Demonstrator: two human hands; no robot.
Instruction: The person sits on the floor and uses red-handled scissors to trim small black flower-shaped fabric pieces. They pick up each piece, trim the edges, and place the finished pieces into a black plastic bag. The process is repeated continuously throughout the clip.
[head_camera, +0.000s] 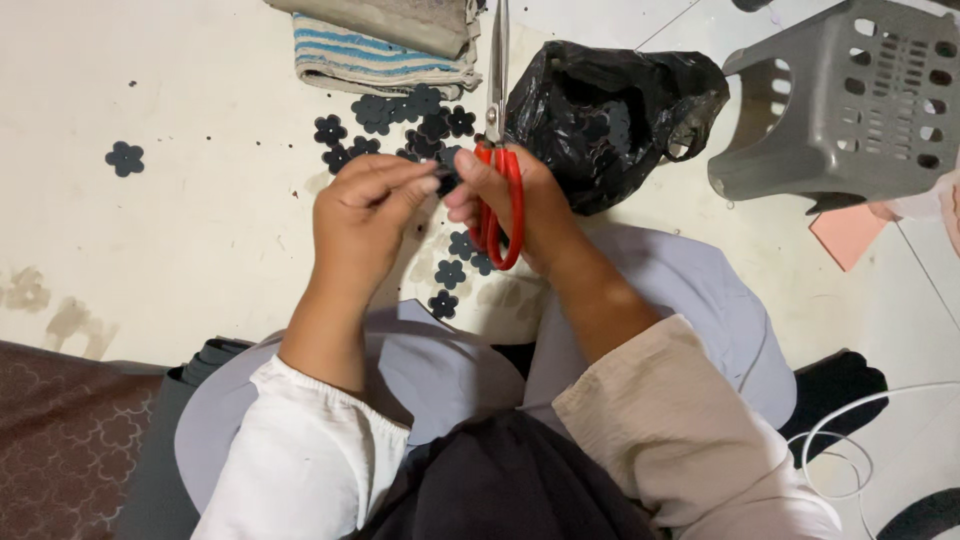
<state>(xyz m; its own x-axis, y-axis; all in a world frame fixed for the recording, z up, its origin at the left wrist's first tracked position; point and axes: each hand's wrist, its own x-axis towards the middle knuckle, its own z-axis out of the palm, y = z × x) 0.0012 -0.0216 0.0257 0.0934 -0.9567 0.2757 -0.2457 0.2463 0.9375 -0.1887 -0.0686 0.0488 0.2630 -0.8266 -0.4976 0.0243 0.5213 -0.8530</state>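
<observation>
Scissors (497, 150) with red handles gripped in right hand (515, 205), blades up; left hand (365, 215) pinching a dark flower cutout (447, 172)

A grey plastic stool (850, 100) is lying tipped on its side on the pale floor (200, 230) at the upper right, with a pink sheet (848, 233) showing just below it. A crumpled black plastic bag (610, 110) is sitting open left of the stool. At the top, a striped folded cloth (375, 62) is lying under a grey folded cloth (385, 20). A white cable (850, 425) is curling across the lower right corner, and a dark red patterned mat (60, 440) is filling the lower left
</observation>
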